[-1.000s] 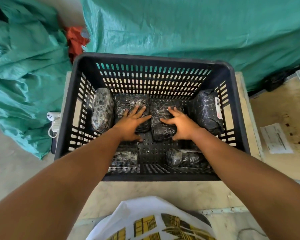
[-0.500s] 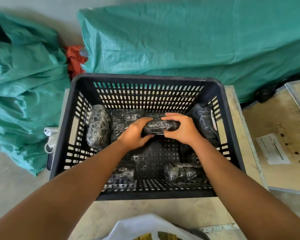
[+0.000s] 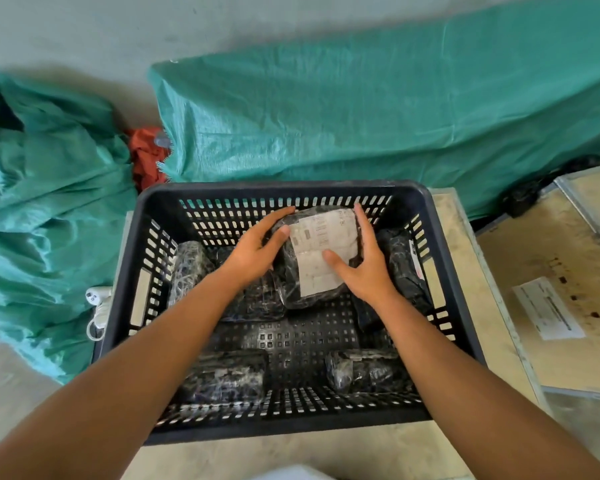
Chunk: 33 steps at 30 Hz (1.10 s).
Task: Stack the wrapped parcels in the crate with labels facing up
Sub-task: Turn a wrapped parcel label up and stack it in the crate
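A black slotted crate [image 3: 118,278] stands on a pale table. Both hands hold one black wrapped parcel [image 3: 312,289] above the crate's back row, its white label [image 3: 321,251] facing up. My left hand [image 3: 257,247] grips the parcel's left side and my right hand [image 3: 364,265] its right side, thumb on the label. Other black wrapped parcels lie in the crate: one at the back left [image 3: 187,268], one under my left wrist [image 3: 257,299], one at the back right [image 3: 406,268], and two along the front wall [image 3: 229,375] [image 3: 364,372].
Green tarpaulin [image 3: 361,126] covers bulk behind the crate and lies heaped at the left [image 3: 42,209]. A red cloth [image 3: 146,157] shows between them. A wooden board with a paper sheet [image 3: 548,310] sits at the right. A white plug [image 3: 96,299] hangs by the crate's left wall.
My hands went from pressing flat on two back-row parcels to gripping one, lifting it and turning it over. Its white label now faces up.
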{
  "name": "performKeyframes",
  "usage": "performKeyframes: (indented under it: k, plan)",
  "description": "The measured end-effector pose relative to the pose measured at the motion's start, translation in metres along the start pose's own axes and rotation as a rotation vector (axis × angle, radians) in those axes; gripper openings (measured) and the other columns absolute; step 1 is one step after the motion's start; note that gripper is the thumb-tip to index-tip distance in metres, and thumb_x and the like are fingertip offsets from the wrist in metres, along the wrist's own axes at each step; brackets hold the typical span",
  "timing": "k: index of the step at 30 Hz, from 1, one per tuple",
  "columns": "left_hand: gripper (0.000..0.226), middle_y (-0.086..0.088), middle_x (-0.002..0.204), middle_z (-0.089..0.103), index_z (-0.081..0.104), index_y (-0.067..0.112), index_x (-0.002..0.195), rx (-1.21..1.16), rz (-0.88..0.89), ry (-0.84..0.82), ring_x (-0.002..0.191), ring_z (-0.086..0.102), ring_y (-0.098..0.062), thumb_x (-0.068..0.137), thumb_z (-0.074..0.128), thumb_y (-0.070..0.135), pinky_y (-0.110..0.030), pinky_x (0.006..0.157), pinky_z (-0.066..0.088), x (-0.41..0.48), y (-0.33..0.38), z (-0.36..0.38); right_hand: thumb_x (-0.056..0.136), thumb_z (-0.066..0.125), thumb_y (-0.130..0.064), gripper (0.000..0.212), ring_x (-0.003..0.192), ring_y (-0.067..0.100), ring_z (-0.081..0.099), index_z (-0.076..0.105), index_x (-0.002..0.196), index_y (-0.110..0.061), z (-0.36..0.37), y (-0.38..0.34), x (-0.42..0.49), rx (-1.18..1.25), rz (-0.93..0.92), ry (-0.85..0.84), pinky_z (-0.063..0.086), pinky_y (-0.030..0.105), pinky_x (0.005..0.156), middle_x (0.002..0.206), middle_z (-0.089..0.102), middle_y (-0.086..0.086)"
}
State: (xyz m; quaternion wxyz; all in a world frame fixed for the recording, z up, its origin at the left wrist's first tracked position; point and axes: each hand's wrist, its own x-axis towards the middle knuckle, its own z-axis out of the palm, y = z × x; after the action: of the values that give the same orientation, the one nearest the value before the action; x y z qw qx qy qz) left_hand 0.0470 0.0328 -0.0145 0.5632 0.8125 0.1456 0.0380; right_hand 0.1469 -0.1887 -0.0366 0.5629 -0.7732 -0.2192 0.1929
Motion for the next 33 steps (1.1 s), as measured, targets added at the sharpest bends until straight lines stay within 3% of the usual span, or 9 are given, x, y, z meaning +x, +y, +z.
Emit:
performKeyframes:
  k: [4, 7, 10, 17, 20, 24, 27, 31, 33]
  plan:
    - [0.050, 0.020, 0.098, 0.061, 0.031, 0.053, 0.150, 0.086, -0.092, 0.109, 0.077, 0.065, -0.022, 0.102, 0.045, 0.052, -0.045, 0.069, 0.062, -0.006, -0.010, 0.019, 0.091, 0.076, -0.027, 0.090, 0.131, 0.000, 0.052, 0.021, 0.161, -0.037, 0.004, 0.004, 0.000, -0.103, -0.004, -0.039, 0.043, 0.017, 0.106, 0.146, 0.051, -0.007]
    - [0.068, 0.000, 0.135, 0.055, 0.026, 0.041, 0.157, 0.093, -0.062, 0.108, 0.122, 0.054, -0.020, 0.098, 0.061, 0.038, -0.046, 0.102, 0.052, -0.011, -0.026, 0.033, 0.092, 0.075, -0.031, 0.083, 0.127, 0.018, 0.052, 0.026, 0.159, -0.034, 0.008, 0.006, -0.001, -0.272, 0.016, -0.007, 0.043, 0.025, 0.107, 0.141, 0.049, 0.010]
    - [0.089, -0.010, 0.165, 0.019, 0.022, 0.047, 0.156, 0.161, -0.148, -0.013, 0.152, 0.019, -0.029, 0.086, 0.077, 0.037, -0.051, 0.119, 0.029, -0.015, -0.038, 0.045, 0.095, 0.071, -0.030, 0.074, 0.133, 0.026, 0.048, 0.033, 0.158, -0.028, 0.011, 0.008, -0.004, -0.338, 0.055, -0.032, 0.044, 0.039, 0.112, 0.148, 0.043, 0.014]
    - [0.104, -0.009, 0.169, -0.004, 0.004, 0.052, 0.155, 0.344, -0.096, -0.148, 0.154, 0.010, -0.031, 0.082, 0.078, 0.046, -0.029, 0.110, 0.017, -0.020, -0.054, 0.062, 0.100, 0.061, -0.038, 0.079, 0.148, 0.034, 0.031, 0.014, 0.164, -0.032, 0.014, 0.020, 0.000, -0.513, 0.194, -0.131, 0.026, 0.036, 0.121, 0.162, 0.025, 0.019]
    - [0.099, -0.015, 0.167, -0.010, -0.010, 0.056, 0.151, 0.467, -0.113, -0.210, 0.152, 0.015, -0.039, 0.087, 0.065, 0.059, -0.040, 0.117, 0.021, -0.022, -0.058, 0.065, 0.100, 0.061, -0.039, 0.089, 0.151, 0.037, 0.023, -0.001, 0.163, -0.036, 0.014, 0.023, 0.004, -0.564, 0.252, -0.204, 0.025, 0.042, 0.123, 0.165, 0.012, 0.022]
    - [0.096, -0.023, 0.164, -0.020, -0.026, 0.046, 0.152, 0.802, -0.153, -0.273, 0.152, 0.016, -0.040, 0.091, 0.044, 0.072, -0.053, 0.121, 0.013, -0.026, -0.064, 0.073, 0.095, 0.071, -0.032, 0.110, 0.156, 0.038, -0.004, -0.019, 0.158, -0.037, 0.017, 0.025, 0.003, -0.617, 0.340, -0.323, 0.012, 0.041, 0.125, 0.164, -0.028, 0.019]
    - [0.100, -0.027, 0.160, -0.028, -0.025, 0.036, 0.155, 0.954, -0.164, -0.306, 0.153, 0.007, -0.040, 0.092, 0.046, 0.068, -0.054, 0.120, 0.010, -0.030, -0.069, 0.082, 0.092, 0.075, -0.023, 0.117, 0.154, 0.041, -0.012, -0.021, 0.159, -0.028, 0.022, 0.029, -0.002, -0.698, 0.369, -0.402, 0.010, 0.043, 0.126, 0.155, -0.043, 0.023]
    - [0.094, -0.022, 0.151, -0.048, -0.008, 0.033, 0.160, 1.003, -0.194, -0.315, 0.153, -0.001, -0.040, 0.092, 0.047, 0.067, -0.057, 0.120, 0.010, -0.023, -0.067, 0.085, 0.101, 0.061, -0.035, 0.093, 0.152, 0.039, -0.023, -0.006, 0.163, -0.013, 0.028, 0.032, -0.005, -0.913, 0.361, -0.428, 0.014, 0.051, 0.125, 0.157, -0.042, 0.021]
    - [0.092, -0.017, 0.157, -0.040, -0.003, 0.034, 0.160, 1.025, -0.216, -0.352, 0.153, -0.004, -0.037, 0.091, 0.046, 0.068, -0.059, 0.119, 0.009, -0.018, -0.064, 0.085, 0.104, 0.053, -0.040, 0.087, 0.153, 0.037, -0.022, -0.002, 0.163, -0.008, 0.030, 0.032, -0.005, -0.968, 0.353, -0.455, 0.015, 0.052, 0.125, 0.161, -0.036, 0.019]
